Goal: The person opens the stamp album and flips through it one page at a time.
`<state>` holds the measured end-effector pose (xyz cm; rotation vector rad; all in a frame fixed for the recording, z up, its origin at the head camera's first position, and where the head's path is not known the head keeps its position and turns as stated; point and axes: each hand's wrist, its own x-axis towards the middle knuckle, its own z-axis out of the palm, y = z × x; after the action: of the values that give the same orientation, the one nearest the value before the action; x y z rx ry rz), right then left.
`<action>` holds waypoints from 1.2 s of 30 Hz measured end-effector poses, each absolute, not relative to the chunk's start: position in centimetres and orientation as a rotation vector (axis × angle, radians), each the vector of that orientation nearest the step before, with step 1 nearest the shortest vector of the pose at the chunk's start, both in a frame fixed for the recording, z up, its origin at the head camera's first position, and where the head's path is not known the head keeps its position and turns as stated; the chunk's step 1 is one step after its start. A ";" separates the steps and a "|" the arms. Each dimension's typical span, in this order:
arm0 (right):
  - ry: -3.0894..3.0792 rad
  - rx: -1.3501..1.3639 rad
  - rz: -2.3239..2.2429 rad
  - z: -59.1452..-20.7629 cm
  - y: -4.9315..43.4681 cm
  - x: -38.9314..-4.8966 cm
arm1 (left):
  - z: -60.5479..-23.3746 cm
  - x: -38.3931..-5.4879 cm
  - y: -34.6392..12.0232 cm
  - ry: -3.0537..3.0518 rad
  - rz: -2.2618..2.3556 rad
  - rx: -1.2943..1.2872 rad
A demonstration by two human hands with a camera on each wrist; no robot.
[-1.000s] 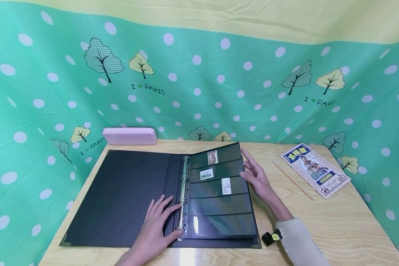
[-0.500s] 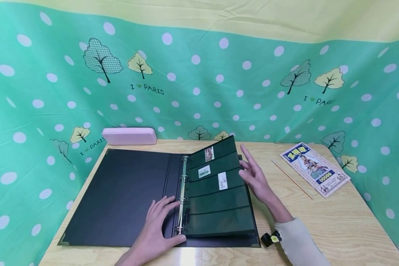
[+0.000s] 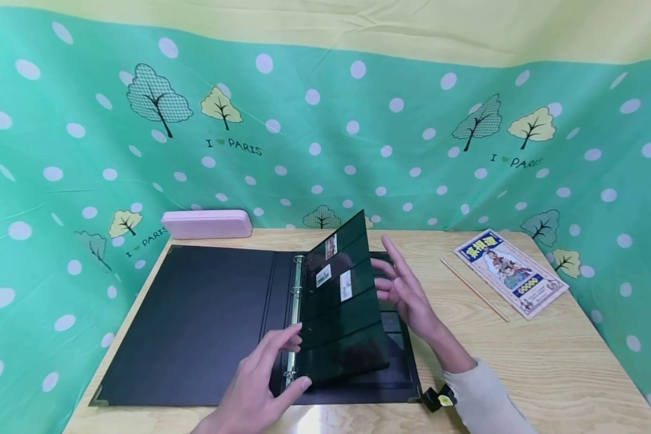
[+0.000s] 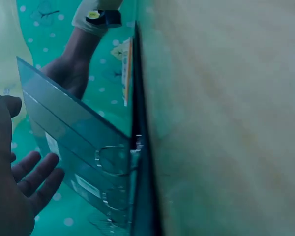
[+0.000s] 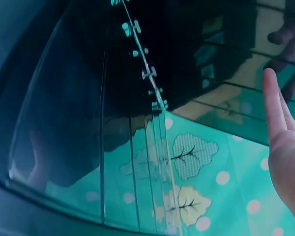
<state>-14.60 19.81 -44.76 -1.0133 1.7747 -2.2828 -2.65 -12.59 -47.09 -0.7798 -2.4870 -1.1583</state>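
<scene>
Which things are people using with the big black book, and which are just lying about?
Being used:
black binder
tilted-up page
left hand
right hand

Seem to be just lying about:
pink case
thin wooden stick
printed booklet

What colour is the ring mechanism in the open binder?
The ring mechanism is shiny silver; it shows best in the head view, against the black binder.

Head view: looks forward and down from the near side, farthest off, over the binder [image 3: 195, 319] to the cloth [image 3: 282, 135]. Wrist views: both sit close, turned sideways; the left faces the page [image 4: 76, 128] and right hand [image 4: 71, 73], the right the rings [image 5: 148, 73]. They share rings and cloth.
</scene>
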 end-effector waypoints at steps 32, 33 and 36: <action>1.583 -1.299 -2.003 -44.0 16.1 -10.9 | -40.7 -6.9 -8.7 -2.233 -1.434 -1.079; 1.584 -1.296 -1.993 -43.9 16.1 -10.8 | -40.7 -6.9 -8.7 -2.230 -1.421 -1.093; 1.590 -1.296 -1.963 -43.9 15.9 -10.6 | -40.7 -6.9 -8.8 -2.241 -1.399 -1.109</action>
<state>-10.61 15.86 -43.87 -1.2964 1.5901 -1.9627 -6.89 -8.81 -40.75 -1.1094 -2.2406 -1.3987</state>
